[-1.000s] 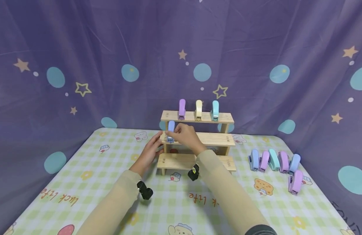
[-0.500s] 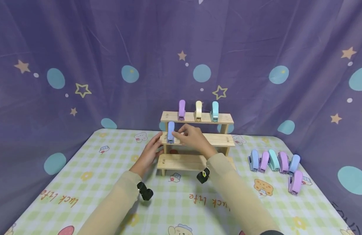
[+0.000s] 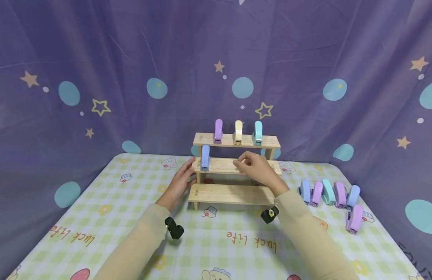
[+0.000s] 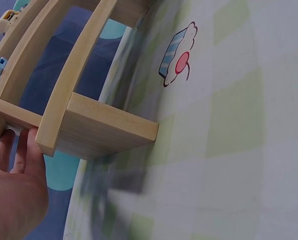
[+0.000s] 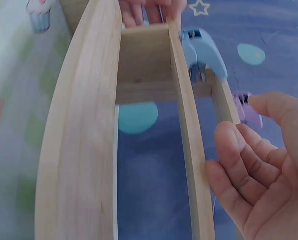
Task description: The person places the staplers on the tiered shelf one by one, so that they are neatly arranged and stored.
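Observation:
A three-tier wooden display shelf stands on the table. My left hand touches the left end of its middle board, and in the left wrist view the fingers lie against the wood just below that board. One light blue stapler stands upright on the middle board near its left end. To the right of it, my right hand hovers by the same board with loosely bent fingers, holding nothing. The right wrist view shows thumb and fingers apart, the fingers close by the board's edge.
On the top board stand a purple stapler, a cream stapler and a teal stapler. Several more staplers stand in a row at the table's right, with a purple one in front. A purple curtain hangs behind.
My right hand has let go of the light blue stapler and moved right along the middle board. The stapler stays in its spot; my left hand keeps its place.

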